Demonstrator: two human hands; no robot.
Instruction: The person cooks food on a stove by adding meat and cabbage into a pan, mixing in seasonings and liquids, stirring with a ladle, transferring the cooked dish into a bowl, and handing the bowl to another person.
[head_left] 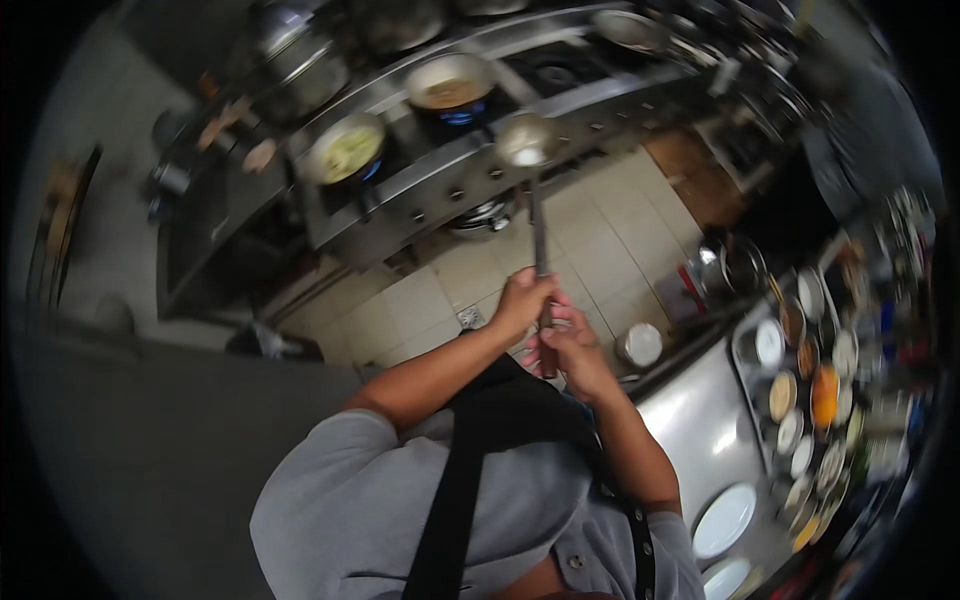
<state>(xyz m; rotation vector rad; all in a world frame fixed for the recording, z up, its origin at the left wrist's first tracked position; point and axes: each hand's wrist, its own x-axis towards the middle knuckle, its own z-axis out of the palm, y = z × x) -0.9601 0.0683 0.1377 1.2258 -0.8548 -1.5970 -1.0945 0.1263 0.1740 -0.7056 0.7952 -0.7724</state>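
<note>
My left hand is closed round the long handle of a ladle. Lower down, at the brown end of the same handle, my right hand has its fingers curled about it. The ladle points away from me, and its round bowl hangs in front of the stove edge. Something white shows in the bowl; whether it is food or glare I cannot tell. Beyond it, a pan with brownish food sits over a blue flame. To its left, a pan with pale green-yellow food is also over a flame.
A large metal pot stands at the back left of the stove. On my right, a steel counter holds white plates and several food containers. A white round container is beside the counter. Another person stands at the right.
</note>
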